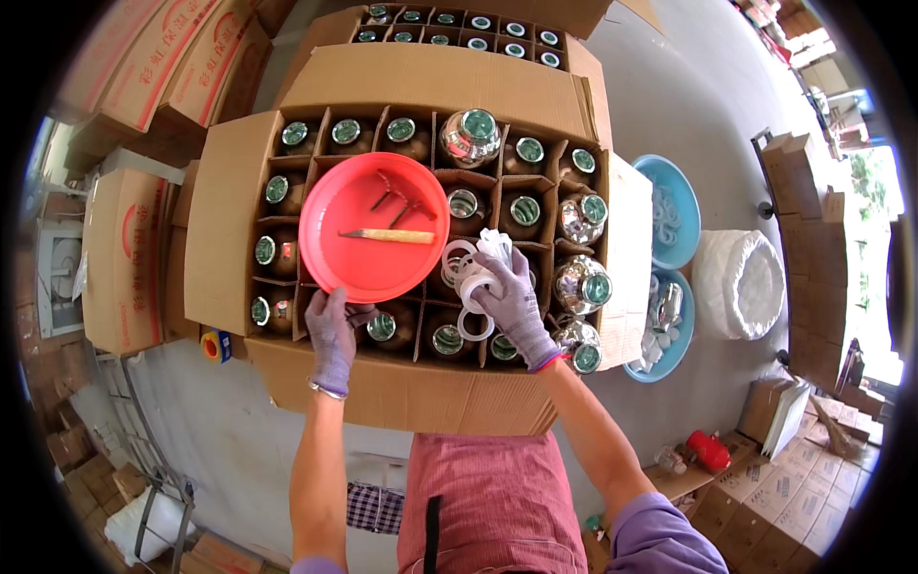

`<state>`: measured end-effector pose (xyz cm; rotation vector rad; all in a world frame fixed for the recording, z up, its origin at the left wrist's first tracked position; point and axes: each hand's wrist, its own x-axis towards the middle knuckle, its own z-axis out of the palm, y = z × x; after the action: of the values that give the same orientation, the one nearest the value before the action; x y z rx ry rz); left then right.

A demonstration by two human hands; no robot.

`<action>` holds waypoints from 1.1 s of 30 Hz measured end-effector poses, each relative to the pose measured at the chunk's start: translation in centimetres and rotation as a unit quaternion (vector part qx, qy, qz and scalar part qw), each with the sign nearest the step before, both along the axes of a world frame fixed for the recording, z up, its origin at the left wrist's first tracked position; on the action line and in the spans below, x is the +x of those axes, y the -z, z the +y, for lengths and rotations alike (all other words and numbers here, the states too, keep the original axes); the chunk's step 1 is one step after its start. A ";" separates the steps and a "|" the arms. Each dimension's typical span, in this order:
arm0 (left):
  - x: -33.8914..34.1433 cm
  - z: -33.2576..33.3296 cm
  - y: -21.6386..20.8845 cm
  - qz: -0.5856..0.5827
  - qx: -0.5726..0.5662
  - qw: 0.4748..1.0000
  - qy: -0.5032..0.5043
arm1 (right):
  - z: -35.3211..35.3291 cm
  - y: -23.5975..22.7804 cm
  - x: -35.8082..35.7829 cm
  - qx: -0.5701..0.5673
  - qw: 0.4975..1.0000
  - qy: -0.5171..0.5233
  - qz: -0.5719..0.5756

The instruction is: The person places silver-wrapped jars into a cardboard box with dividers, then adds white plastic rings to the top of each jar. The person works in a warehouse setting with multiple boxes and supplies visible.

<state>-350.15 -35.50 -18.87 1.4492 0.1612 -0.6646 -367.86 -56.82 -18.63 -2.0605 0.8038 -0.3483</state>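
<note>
A pink plastic basin rests on top of a divided carton. My gloved left hand holds its near-left rim, thumb and fingers closed on the edge. Inside the basin lie a knife with a pale wooden handle and a thin dark tool with branching arms. To the basin's right, my gloved right hand is closed around a bunch of white plastic rings, some hanging loose below the fingers. Round-mouthed silvery glass bottles fill the compartments; several stick up higher along the right side.
Right of the carton stand two blue basins, one with white rings, and a white sack. Behind is another carton of bottles. Stacked boxes line the left; a tape roll is near the carton's left corner.
</note>
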 end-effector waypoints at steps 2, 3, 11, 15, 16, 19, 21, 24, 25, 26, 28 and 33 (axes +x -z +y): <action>0.8 0.5 -1.7 -0.022 -0.009 1.000 -0.018 | 0.6 0.3 0.3 -0.035 0.999 0.025 0.018; 1.4 1.0 -1.7 -0.021 -0.023 0.999 -0.031 | 0.5 0.4 0.3 -0.037 0.999 0.030 0.012; 9.4 2.3 0.3 -0.062 -0.109 0.985 -0.122 | 0.0 -0.5 0.0 -0.012 0.998 0.034 -0.043; 7.7 -0.2 0.8 -0.033 -0.060 0.995 -0.069 | -1.1 -0.7 -0.9 -0.024 0.996 0.040 0.073; 4.4 -2.6 -0.5 -0.078 0.021 0.997 -0.017 | -1.3 -0.5 -1.4 -0.014 0.994 0.049 0.093; -0.1 -6.0 -0.2 -0.515 0.242 0.773 0.282 | -1.3 -0.3 -1.1 -0.011 0.996 0.050 0.078; -1.3 -8.7 -0.1 -0.631 0.337 0.602 0.355 | -1.1 -0.5 -1.0 0.012 0.997 0.046 0.056; -1.2 -10.9 1.0 -0.623 0.372 0.548 0.417 | -1.0 -0.2 -0.9 0.017 0.999 0.045 0.023; -1.2 -11.2 1.2 -0.615 0.376 0.548 0.424 | -1.2 -0.2 -0.6 0.019 0.999 0.044 0.025; -1.3 -11.5 1.4 -0.609 0.377 0.548 0.432 | -1.4 -0.2 -0.5 0.021 0.998 0.045 0.027; -1.1 -11.0 1.4 -0.622 0.335 0.587 0.395 | -1.2 -0.5 -0.1 0.009 0.999 0.045 0.025; 0.0 -6.7 -0.6 -0.625 0.259 0.693 0.248 | -2.1 0.3 0.0 0.024 0.999 0.037 0.030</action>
<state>-350.12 -42.19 -18.28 2.2320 -1.2537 0.1215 -367.90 -58.94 -18.93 -2.0078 0.9166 -0.3061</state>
